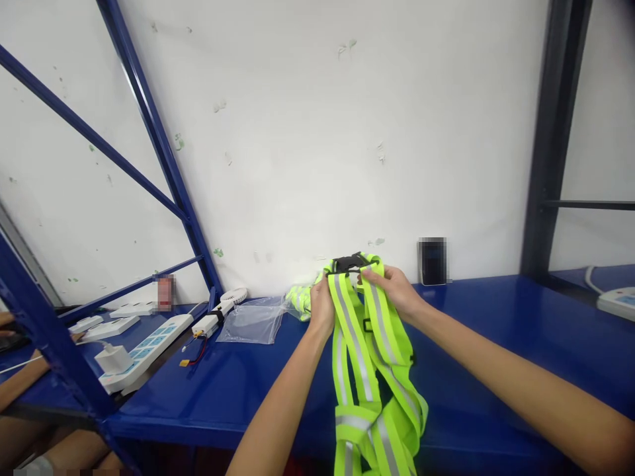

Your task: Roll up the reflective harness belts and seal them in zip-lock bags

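Note:
A neon yellow reflective harness (356,344) with silver stripes hangs from both my hands, its lower straps dropping past the table's front edge. My left hand (322,307) is closed on the strap at the left of the black buckle (348,263). On the other side, my right hand (390,286) pinches the strap by the buckle's right end. A small black slider (368,324) shows on the right strap. Behind my left hand lies a clear bag with more yellow striped material (299,299). Beside it is a flat clear plastic bag (255,320).
On the blue table (476,344), a black device (433,262) stands against the wall. To the left are a white handheld fan (225,305), a battery with loose leads (205,325) and a power strip (153,347). A blue post (54,337) rises there; another person's arm (27,380) is beyond.

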Demonstrator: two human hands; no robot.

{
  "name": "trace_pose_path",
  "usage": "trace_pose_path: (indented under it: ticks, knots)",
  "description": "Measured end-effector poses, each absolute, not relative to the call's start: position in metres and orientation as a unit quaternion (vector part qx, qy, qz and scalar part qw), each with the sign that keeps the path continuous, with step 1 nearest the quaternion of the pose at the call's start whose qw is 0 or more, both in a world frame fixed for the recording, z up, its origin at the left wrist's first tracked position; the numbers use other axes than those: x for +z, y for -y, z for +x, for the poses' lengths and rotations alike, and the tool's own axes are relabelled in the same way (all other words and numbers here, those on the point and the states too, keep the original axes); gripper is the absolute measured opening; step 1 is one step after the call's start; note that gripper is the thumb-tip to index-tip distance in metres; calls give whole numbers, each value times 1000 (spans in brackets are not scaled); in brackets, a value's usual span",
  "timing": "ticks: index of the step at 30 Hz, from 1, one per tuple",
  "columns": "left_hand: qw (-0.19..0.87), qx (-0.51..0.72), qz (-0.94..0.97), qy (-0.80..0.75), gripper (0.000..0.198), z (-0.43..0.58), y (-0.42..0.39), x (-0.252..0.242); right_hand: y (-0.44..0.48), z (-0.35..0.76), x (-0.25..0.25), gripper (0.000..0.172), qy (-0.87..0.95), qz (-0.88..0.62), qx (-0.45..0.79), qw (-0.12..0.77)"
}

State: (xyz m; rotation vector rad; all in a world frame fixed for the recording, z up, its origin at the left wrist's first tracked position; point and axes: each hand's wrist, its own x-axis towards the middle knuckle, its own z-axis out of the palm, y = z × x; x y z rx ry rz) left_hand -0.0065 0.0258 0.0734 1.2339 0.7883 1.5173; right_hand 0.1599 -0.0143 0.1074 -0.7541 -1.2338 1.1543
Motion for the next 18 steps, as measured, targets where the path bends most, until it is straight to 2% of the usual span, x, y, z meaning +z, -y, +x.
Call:
trace_pose_path:
  ticks: [2, 4, 6, 9, 11, 13, 15, 18]
  knots:
    - [440, 671, 499, -327, 44, -14, -23, 85, 13, 163, 117, 38, 504, -357, 426, 661]
    - [393, 689, 513, -329, 37, -17, -14, 101, 15, 164, 130, 37, 513, -393, 291, 706]
    - [417, 664, 553, -281, 33, -13, 1, 116, 21, 160, 142, 34, 570, -403, 142, 702]
    - [525, 590, 589, -169, 49, 1, 22, 132, 37, 147, 149, 35, 713, -347, 50, 607]
    - [538, 620, 550, -155, 58, 9, 30, 136, 50, 143, 147, 39, 813, -285, 60, 504]
    - [535, 657, 503, -171, 54, 11, 31, 134, 58, 148, 140, 36, 855, -235, 81, 454]
    - [551, 643, 500, -181, 47, 6, 28, 131, 59, 160, 133, 32, 824, -221, 76, 516]
    - [570, 580, 547, -197, 49, -7, 21, 128, 48, 185, 132, 31, 676, -258, 34, 690]
